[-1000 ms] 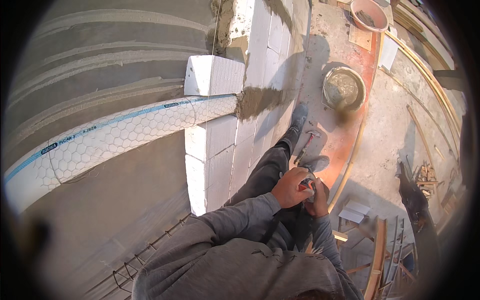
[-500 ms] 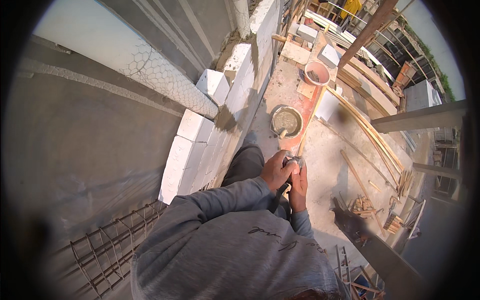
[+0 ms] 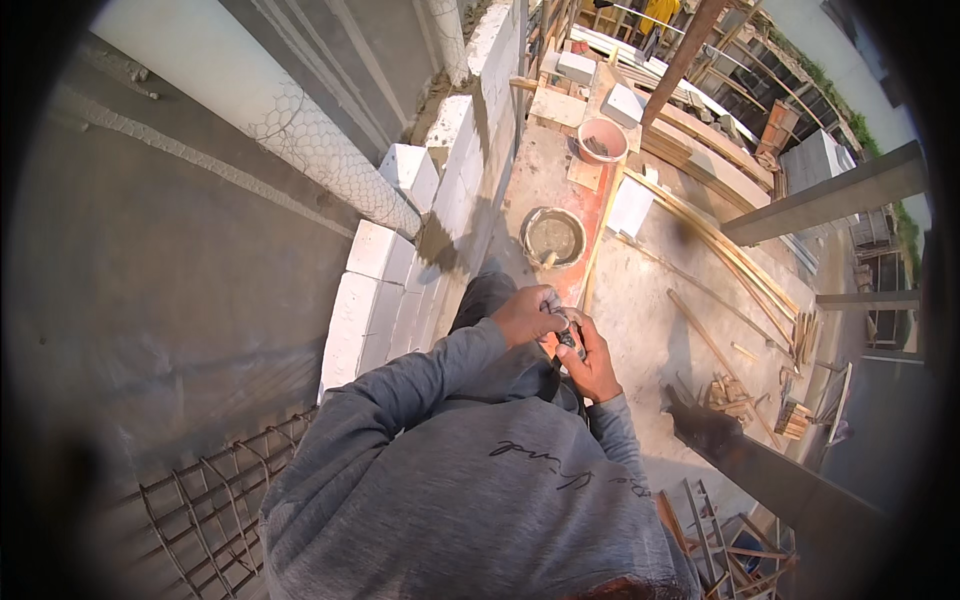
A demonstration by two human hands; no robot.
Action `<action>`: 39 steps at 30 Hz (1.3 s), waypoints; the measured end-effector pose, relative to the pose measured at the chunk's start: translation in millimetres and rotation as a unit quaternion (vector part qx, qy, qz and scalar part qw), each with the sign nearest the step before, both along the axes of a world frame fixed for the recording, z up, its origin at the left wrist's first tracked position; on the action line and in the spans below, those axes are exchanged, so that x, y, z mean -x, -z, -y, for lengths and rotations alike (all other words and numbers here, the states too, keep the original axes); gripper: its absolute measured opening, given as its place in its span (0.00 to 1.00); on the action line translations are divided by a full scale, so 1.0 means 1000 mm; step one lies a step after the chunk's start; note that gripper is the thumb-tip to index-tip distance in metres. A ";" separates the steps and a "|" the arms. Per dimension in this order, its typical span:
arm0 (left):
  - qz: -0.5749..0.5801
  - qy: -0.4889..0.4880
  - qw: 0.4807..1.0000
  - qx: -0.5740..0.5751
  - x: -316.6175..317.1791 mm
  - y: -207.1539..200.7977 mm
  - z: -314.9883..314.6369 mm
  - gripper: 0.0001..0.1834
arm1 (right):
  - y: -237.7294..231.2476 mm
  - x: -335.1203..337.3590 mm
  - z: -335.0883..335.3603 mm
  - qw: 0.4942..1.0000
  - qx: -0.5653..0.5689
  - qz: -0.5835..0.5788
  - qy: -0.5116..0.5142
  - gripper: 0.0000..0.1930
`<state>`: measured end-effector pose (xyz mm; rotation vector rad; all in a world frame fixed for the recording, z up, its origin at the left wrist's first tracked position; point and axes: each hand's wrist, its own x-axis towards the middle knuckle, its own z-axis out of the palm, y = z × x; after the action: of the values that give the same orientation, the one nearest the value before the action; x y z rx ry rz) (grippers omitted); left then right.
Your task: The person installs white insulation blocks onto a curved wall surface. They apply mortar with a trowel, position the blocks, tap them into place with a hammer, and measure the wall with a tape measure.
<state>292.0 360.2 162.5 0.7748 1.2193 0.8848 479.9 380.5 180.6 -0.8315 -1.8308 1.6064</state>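
Close in front of my body, both hands are drawn together around a small dark object [image 3: 567,338], too covered by fingers to name. My left hand [image 3: 525,316] is closed, its thumb and fingertips pinching at the object's left side. On the other side, my right hand [image 3: 594,362] curls its fingers and thumb around it. A dark strap-like piece hangs below the hands against my trousers. Just beyond them stands a round bucket [image 3: 584,238] of wet grey mortar, with a tool handle [image 3: 548,259] leaning at its near rim.
To my left runs a low wall of white blocks [image 3: 350,315], beside a pipe wrapped in wire mesh [image 3: 330,160]. A pink tub [image 3: 580,146] sits past the bucket. Timber planks [image 3: 715,240] lie at the right. A rebar cage [image 3: 215,500] is at lower left.
The view has shifted, moving the bucket and tub leftward and slightly up. My right hand has turned and opened a little around the dark object, showing more of it between the hands.
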 end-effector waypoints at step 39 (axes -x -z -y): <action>-0.686 0.153 0.707 0.073 0.280 0.182 -0.264 0.10 | 0.047 -0.155 -0.063 0.796 0.220 0.350 0.442 0.22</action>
<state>11.8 624.4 -19.7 1.5390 2.2902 -0.2798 635.4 443.9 133.9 -2.3168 -1.0530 1.1169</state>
